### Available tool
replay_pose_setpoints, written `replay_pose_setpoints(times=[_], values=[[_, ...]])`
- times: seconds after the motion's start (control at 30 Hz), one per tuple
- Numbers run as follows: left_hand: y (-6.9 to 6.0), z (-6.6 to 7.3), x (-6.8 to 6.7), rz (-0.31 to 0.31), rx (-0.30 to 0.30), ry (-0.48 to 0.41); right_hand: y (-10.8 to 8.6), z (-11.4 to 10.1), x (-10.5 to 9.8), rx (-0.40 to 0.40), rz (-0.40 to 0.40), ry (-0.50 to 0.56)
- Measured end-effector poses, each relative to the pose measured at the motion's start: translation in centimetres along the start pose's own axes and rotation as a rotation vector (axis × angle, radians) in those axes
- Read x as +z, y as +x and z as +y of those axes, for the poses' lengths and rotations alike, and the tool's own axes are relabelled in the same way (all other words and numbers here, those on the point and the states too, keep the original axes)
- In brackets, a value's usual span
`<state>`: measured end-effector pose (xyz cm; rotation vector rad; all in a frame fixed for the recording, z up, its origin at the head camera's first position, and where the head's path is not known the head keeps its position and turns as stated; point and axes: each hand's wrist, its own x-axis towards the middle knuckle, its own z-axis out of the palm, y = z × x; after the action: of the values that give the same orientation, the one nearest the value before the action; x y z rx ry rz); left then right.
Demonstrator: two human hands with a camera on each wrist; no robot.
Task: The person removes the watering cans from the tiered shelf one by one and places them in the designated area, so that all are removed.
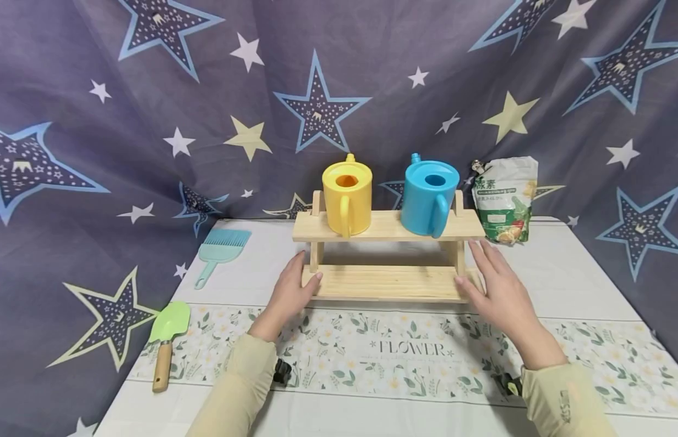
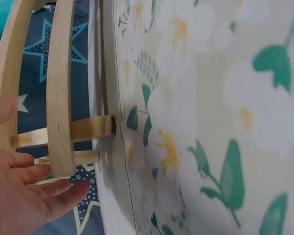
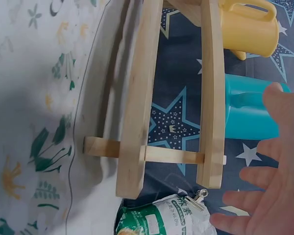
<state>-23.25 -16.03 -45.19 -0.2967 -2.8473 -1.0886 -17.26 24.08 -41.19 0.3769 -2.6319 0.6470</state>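
A two-tier wooden shelf (image 1: 393,283) stands on the table, with a yellow watering can (image 1: 362,209) and a blue watering can (image 1: 417,209) side by side on its upper board. At the shelf's left end is my left hand (image 1: 286,294), thumb extended over the lower board's end. My right hand (image 1: 502,297) flanks the right end, fingers straight. In the left wrist view, the left hand's fingers (image 2: 39,193) are spread beside the board ends. The right wrist view has the right hand (image 3: 279,196) spread near the blue can. Whether either hand touches the wood, I cannot tell.
Behind the right end stands a white-and-green bag (image 1: 505,200), closed with a clip. To the left lie a light-blue brush (image 1: 221,247) and a green trowel (image 1: 170,321) with a wooden handle. A flower-print strip (image 1: 410,370) crosses the table; star-patterned cloth hangs behind.
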Motion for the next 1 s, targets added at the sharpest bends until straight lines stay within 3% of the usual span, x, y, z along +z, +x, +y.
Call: replay_pose_setpoints(times=[0.3,0.53,1.0], values=[[0.8,0.2,0.6,0.019,-0.104,-0.045,0.7,-0.4,-0.2,0.008,0.003,0.092],[1.5,0.1,1.2,0.053,-0.126,-0.063,1.5,-1.2,-0.5,0.031,-0.012,0.212],[2.5,-0.5,2.0,0.043,-0.190,-0.184,3.5,-2.1,-0.5,0.107,-0.007,0.423]])
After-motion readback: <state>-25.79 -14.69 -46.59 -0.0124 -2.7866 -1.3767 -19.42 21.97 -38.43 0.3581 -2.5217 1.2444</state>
